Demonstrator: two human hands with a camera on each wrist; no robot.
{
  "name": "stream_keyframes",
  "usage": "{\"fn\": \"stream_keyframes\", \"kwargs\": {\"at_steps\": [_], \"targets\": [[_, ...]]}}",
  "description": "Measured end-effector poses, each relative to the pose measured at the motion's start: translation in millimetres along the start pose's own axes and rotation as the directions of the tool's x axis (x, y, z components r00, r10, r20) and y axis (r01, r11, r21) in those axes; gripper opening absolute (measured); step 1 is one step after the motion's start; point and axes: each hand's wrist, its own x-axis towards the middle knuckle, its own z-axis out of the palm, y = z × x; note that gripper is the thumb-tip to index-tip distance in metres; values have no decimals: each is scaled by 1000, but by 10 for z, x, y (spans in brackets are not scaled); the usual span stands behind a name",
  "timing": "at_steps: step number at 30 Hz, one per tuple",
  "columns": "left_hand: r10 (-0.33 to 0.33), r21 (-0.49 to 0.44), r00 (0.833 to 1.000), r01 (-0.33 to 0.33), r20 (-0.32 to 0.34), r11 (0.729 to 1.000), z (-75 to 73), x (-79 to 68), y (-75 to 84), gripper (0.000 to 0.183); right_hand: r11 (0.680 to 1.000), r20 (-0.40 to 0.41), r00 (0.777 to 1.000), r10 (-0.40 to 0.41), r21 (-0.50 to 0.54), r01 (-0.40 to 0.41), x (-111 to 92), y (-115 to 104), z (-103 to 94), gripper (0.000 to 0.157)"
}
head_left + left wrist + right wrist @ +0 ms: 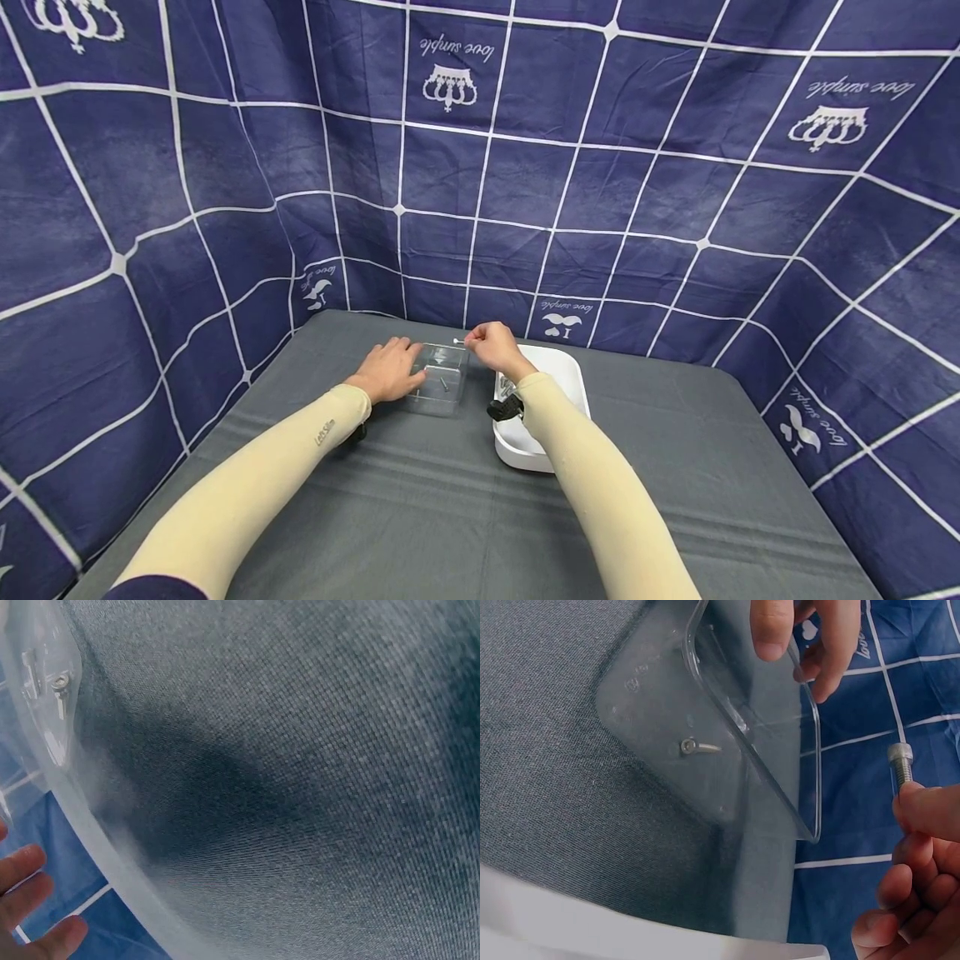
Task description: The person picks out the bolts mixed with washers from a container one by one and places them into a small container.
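Note:
My right hand [491,343] pinches a socket-head bolt [902,763] between thumb and forefinger, its head pointing away from the fingertips. It is above the table between a clear plastic box [433,408] and a white tray [576,379]. Inside the clear box lies another metal bolt [697,747], also visible as a bolt [61,691] through the plastic in the left wrist view. At the box's left side is my left hand [388,369], fingers extended and spread at the rim, with the thumb over the inside.
The white tray stands right of the box, partly covered by my right forearm; some metal pieces [505,386] show in it. A grey cloth [420,517] covers the table. Blue curtains [525,183] with white lines rise at the back and both sides.

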Motion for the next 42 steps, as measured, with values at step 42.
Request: {"fn": "stream_keyframes", "kwargs": {"at_steps": [42], "targets": [[-60,-51,994,64,87,997,110,5,-8,71,999,89,996,17,-45,-13,96,-132,211,12]]}}
